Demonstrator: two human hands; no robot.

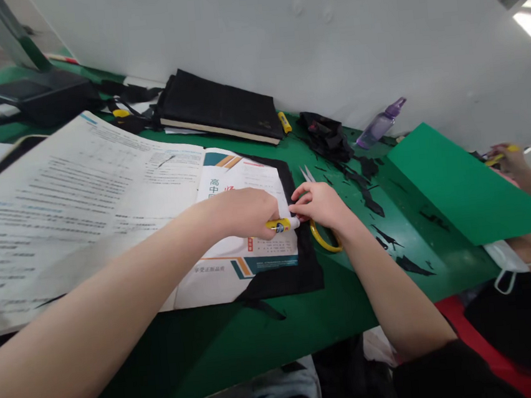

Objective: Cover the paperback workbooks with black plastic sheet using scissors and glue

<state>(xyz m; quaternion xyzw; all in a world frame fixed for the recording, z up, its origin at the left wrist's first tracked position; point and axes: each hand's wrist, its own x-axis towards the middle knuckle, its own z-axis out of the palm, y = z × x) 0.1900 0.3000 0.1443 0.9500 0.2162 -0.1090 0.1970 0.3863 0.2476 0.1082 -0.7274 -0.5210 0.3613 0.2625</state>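
My left hand (252, 213) is closed around a yellow glue stick (281, 225), its white end pointing right, over the edge of an open book (106, 202). That book's right-hand page is a printed cover leaf (264, 186), with black cloth (296, 277) showing beyond its right and lower edges. Just right of the glue stick, my right hand (317, 203) pinches at the cloth along the leaf's edge; the fingertips are partly hidden. Scissors (324, 241) with yellow handles lie beneath my right hand, blades pointing away.
A thick black-covered book (223, 106) lies behind, beside a small yellow tube (285, 122). Black scraps (325, 137) and a purple spray bottle (380, 124) are at the back right. A green board (471, 185) stands before another person, whose hand (510, 160) shows at right.
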